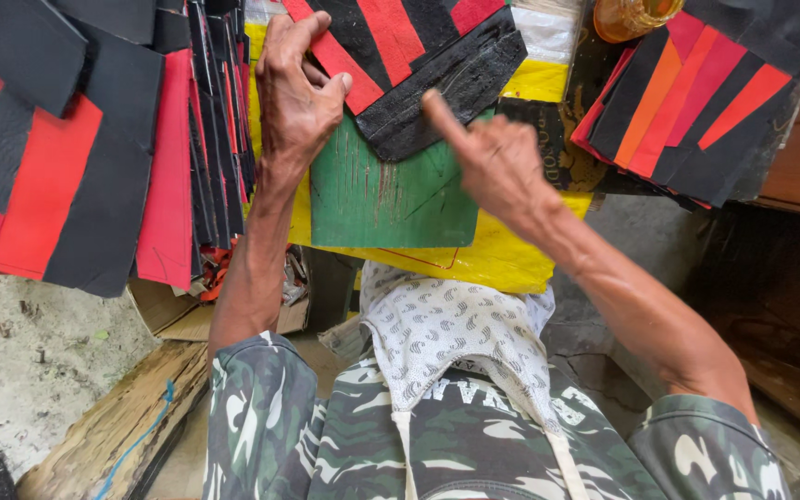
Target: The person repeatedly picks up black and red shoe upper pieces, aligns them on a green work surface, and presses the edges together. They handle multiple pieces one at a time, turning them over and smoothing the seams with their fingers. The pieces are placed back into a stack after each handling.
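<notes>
Yellow worktop | left hand grip pinching red-black striped piece (on green board) | right hand released

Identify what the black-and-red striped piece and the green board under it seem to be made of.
Striped piece: probably leather or imitation leather, matte with a grainy black surface. Green board: looks like a painted hard sheet, possibly wood or plastic; pale scratches score its face.

Clear plastic wrapping: at 12 o'clock, crumpled, translucent white, lying over the yellow sheet.
Cardboard box: at 8 o'clock, brown, open-flapped, partly under red and black pieces.
No labels, signs or screens.
</notes>
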`<state>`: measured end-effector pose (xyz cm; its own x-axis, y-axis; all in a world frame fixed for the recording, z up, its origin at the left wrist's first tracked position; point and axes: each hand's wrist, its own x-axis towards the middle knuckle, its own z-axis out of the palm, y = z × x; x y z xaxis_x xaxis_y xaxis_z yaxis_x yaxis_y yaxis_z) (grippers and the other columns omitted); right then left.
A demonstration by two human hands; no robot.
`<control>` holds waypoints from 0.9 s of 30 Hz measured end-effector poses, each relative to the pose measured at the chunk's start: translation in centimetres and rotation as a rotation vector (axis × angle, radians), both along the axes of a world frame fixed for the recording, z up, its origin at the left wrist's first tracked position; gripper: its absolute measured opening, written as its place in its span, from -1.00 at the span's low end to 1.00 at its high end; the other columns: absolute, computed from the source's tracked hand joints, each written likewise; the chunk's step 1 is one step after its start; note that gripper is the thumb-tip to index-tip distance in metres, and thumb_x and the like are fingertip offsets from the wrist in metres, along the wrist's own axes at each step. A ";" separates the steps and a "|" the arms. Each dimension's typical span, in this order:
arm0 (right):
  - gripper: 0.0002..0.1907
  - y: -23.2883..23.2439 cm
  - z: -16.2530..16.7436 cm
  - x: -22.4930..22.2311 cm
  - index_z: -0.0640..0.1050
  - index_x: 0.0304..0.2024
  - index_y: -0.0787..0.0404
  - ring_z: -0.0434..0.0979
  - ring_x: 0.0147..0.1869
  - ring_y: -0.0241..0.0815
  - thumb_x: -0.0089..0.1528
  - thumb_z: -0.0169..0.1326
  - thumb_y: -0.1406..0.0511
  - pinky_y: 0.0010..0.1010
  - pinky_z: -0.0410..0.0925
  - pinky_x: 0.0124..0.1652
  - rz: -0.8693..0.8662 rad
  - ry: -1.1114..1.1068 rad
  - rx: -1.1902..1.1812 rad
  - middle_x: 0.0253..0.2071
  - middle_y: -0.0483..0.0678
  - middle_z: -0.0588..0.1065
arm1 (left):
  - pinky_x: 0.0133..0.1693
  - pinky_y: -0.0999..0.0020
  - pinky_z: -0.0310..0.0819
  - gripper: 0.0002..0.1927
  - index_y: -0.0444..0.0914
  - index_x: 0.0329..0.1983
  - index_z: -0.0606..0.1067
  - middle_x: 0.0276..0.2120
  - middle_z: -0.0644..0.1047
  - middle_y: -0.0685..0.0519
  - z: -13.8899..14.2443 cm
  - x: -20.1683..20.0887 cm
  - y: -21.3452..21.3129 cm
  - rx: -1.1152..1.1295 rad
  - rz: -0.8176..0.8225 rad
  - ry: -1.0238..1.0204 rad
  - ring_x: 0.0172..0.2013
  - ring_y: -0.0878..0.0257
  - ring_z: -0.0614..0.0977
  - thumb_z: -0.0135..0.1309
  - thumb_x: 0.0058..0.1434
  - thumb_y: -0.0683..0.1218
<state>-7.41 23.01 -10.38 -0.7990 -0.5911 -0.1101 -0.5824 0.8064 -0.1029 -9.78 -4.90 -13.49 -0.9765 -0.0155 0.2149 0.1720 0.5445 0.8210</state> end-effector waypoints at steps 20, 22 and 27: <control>-0.01 -3.7 -1.1 3.5 0.10 0.55 -0.15 0.54 -0.29 0.00 0.10 0.12 0.42 -0.16 0.42 -0.28 0.194 -0.060 -0.057 -0.41 -0.01 0.51 | -0.30 0.47 0.60 -0.43 -0.46 0.20 0.47 -0.02 0.44 -0.09 -0.2 0.0 0.0 0.029 -0.020 0.022 -0.35 0.27 0.65 0.31 0.08 -0.34; -0.05 -3.1 -1.0 3.2 0.26 0.43 0.00 0.52 -0.30 0.01 -0.04 0.16 0.39 -0.14 0.42 -0.27 0.222 -0.120 -0.219 -0.39 0.01 0.51 | -0.31 0.47 0.59 -0.43 -0.46 0.19 0.47 -0.02 0.44 -0.08 -0.2 0.0 0.1 0.024 -0.013 0.008 -0.37 0.29 0.65 0.31 0.08 -0.34; -0.47 2.0 2.3 0.6 0.56 0.22 0.20 0.51 -0.22 0.00 0.20 0.07 0.57 -0.17 0.41 -0.22 -0.073 0.036 -0.337 -0.31 0.03 0.50 | -0.29 0.49 0.61 -0.44 -0.46 0.21 0.47 -0.03 0.44 -0.07 0.0 0.0 0.1 0.043 -0.037 0.055 -0.31 0.26 0.63 0.30 0.11 -0.36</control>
<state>-6.84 24.97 -8.12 -0.8406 -0.5302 0.1107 -0.5322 0.7706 -0.3506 -9.76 -4.81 -13.50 -0.9634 0.0102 0.2680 0.2368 0.5016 0.8321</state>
